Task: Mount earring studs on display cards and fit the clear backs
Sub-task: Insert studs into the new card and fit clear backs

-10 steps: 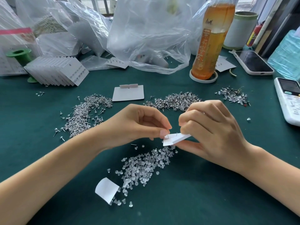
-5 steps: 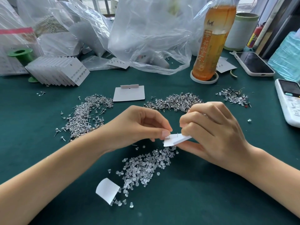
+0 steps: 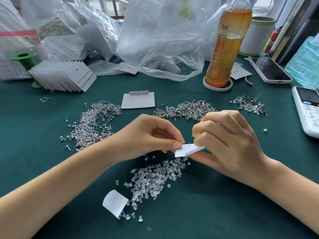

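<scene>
My right hand (image 3: 227,144) grips a small white display card (image 3: 187,150) held back side up above the green table, with thin stud posts sticking up through it. My left hand (image 3: 151,137) pinches at the card's left edge with thumb and forefinger around a post; whatever small piece sits between those fingertips is hidden. A heap of clear backs (image 3: 155,178) lies just below the card. Piles of silver studs lie to the left (image 3: 93,125) and behind the hands (image 3: 188,109).
A blank card (image 3: 138,100) lies behind the hands, a fanned stack of filled cards (image 3: 65,76) at back left, a curled paper scrap (image 3: 115,202) near me. Plastic bags (image 3: 155,40), a tea bottle (image 3: 226,47), a phone (image 3: 269,69) and a remote (image 3: 309,109) line the back and right.
Both hands stay together at the card and shift only slightly; the card tilts a little flatter. Nothing was picked up or let go.
</scene>
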A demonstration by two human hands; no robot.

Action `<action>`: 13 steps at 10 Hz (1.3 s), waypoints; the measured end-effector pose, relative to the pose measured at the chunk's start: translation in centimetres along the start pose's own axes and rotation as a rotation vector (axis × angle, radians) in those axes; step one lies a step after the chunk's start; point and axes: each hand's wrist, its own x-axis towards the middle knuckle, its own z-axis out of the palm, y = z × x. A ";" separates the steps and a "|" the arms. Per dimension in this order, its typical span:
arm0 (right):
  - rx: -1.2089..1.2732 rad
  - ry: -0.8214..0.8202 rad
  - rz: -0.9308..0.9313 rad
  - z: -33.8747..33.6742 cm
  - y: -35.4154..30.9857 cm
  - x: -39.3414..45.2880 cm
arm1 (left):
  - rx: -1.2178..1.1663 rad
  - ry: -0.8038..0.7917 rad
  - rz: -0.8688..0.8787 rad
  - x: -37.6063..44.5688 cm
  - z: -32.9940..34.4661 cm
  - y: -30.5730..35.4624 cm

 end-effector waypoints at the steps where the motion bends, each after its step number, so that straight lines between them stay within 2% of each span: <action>1: 0.001 -0.003 -0.005 0.0 0.0 0.0 | -0.003 0.005 -0.005 0.0 0.0 0.0; 5: -0.029 -0.005 -0.018 0.1 0.1 -0.1 | -0.048 0.083 0.007 0.1 0.1 0.0; 13: -0.113 0.001 -0.099 -0.1 0.0 0.0 | -0.016 0.116 0.069 -0.2 0.7 -0.1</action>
